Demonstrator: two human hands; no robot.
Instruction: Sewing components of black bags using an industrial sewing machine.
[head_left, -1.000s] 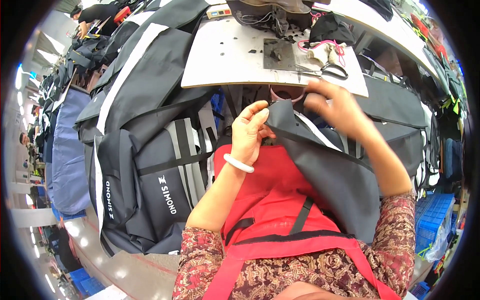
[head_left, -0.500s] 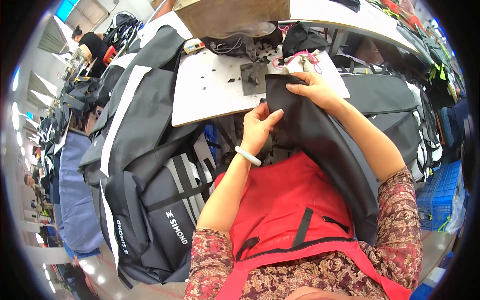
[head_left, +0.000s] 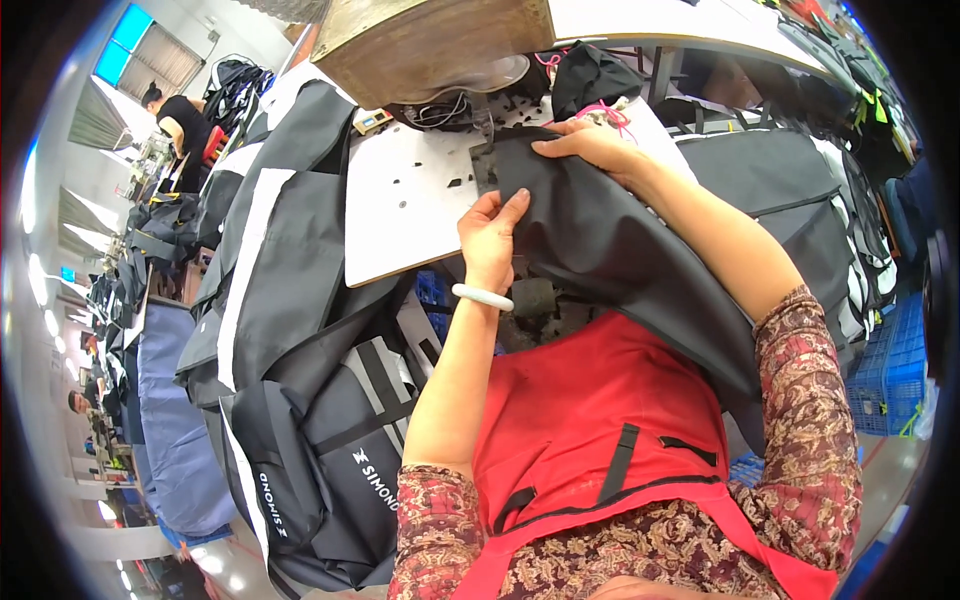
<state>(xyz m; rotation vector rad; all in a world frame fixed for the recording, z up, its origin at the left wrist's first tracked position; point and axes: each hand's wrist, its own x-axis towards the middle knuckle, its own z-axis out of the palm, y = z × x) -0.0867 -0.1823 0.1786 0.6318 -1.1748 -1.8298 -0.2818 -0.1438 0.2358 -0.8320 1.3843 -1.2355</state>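
A long black fabric panel (head_left: 620,255) stretches from the white work table (head_left: 390,215) down across my lap, its far corner lying over a dark metal plate in the tabletop. My left hand (head_left: 490,238), with a pale bangle at the wrist, pinches the panel's left edge between thumb and fingers. Farther up, my right hand (head_left: 590,148) grips the far edge, thumb on top and fingers partly hidden behind the cloth. Just beyond the corner stands a brown, box-like machine housing (head_left: 435,50), with cables beneath it.
Black scraps dot the tabletop. Behind my right hand are a black cloth bundle (head_left: 597,80) and pink cord (head_left: 612,115). Large dark bags (head_left: 330,470) are heaped at left, more dark panels (head_left: 765,185) at right. A blue crate (head_left: 890,375) stands far right. Someone sits at far left.
Both hands have moved left with the panel's far edge, so its corner covers more of the metal plate. The whole view has shifted slightly.
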